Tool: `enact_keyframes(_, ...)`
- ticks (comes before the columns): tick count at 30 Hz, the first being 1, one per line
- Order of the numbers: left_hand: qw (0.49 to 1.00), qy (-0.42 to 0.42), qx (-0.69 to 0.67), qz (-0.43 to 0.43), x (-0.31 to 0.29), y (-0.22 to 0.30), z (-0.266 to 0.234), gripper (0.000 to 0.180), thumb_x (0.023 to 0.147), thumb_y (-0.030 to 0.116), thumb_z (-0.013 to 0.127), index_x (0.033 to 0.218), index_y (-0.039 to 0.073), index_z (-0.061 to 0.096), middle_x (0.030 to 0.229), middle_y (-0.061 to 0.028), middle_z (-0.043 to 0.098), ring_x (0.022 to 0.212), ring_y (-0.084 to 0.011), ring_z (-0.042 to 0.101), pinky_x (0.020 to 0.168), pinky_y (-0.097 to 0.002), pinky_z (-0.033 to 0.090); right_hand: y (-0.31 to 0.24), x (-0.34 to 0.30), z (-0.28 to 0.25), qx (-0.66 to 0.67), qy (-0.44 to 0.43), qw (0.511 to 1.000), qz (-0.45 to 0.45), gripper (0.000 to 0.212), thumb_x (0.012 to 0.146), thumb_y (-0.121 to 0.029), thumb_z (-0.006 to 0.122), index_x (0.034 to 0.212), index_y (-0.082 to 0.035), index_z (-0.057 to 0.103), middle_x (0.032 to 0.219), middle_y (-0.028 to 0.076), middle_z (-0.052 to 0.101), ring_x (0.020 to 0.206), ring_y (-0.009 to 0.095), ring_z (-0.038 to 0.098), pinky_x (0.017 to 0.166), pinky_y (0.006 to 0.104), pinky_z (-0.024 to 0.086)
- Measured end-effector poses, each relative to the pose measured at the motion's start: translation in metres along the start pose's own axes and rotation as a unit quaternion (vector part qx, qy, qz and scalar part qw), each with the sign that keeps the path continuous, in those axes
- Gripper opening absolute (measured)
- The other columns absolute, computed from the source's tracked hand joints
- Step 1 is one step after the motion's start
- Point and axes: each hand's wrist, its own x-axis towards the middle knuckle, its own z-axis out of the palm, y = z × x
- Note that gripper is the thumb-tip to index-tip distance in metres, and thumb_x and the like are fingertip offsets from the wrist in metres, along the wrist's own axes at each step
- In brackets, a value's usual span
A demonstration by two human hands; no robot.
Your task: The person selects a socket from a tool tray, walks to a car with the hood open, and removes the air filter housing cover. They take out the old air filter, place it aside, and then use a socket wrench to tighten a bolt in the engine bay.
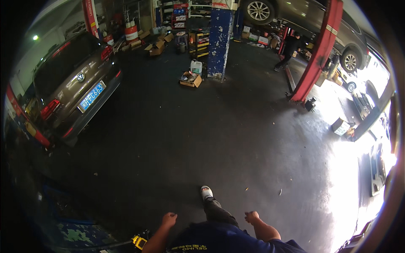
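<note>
My left hand hangs in front of me at the lower middle, its fingers curled in, with nothing visible in it. On the other side of my body, my right hand is also loosely curled, and I see no object in it. Both hands are apart from everything around them, above the dark floor. One foot in a white open-toed shoe is stretched forward between them. Beside my left forearm lies a yellow and black tool-like object, too partly seen to name.
A brown car stands at the left. Ahead is a peeling blue pillar, with a cardboard box beside it. A red lift post and a raised car are right, near a person in dark clothes.
</note>
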Motion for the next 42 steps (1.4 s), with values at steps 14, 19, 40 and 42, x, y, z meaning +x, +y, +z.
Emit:
enact_keyframes(14,0.966,-0.156,0.152,-0.142,0.255,0.050,-0.127,0.033,0.094,0.023,0.059,0.122,0.018,0.075,0.122,-0.0179,0.072,0.110,-0.0380,0.070,0.096,-0.0480,0.056,-0.544,0.232,-0.345,0.096,0.088,0.986,-0.109,0.038,0.099,-0.037,0.069,0.112,-0.002,0.075,0.092,0.007,0.076,0.076,0.017,0.070,0.064,0.0331,0.056)
enact_keyframes(19,0.967,-0.176,0.161,-0.089,0.425,0.111,-0.218,0.030,0.095,0.020,0.058,0.119,0.016,0.076,0.116,-0.0173,0.073,0.107,-0.0368,0.069,0.095,-0.0468,0.056,-0.662,0.286,-0.392,0.098,0.020,0.995,-0.029,0.040,0.101,-0.041,0.065,0.112,-0.004,0.075,0.091,0.004,0.076,0.076,0.016,0.069,0.067,0.0320,0.056)
enact_keyframes(40,0.951,-0.279,-0.131,0.031,1.031,0.623,-0.695,0.051,0.095,0.024,0.070,0.140,0.000,0.063,0.137,-0.0170,0.068,0.125,-0.0260,0.064,0.105,-0.0362,0.049,-1.311,0.497,-0.679,-0.213,-0.154,0.883,-0.389,0.048,0.102,-0.053,0.056,0.120,-0.013,0.075,0.112,0.017,0.075,0.109,0.038,0.069,0.093,0.0488,0.052)
enact_keyframes(42,0.955,-0.275,-0.107,-0.007,1.081,0.658,-0.736,0.052,0.097,0.024,0.069,0.143,0.001,0.061,0.139,-0.0177,0.067,0.127,-0.0264,0.062,0.106,-0.0359,0.049,-1.362,0.516,-0.721,-0.191,-0.155,0.870,-0.427,0.048,0.102,-0.051,0.055,0.120,-0.011,0.074,0.112,0.017,0.075,0.109,0.039,0.069,0.094,0.0486,0.052)
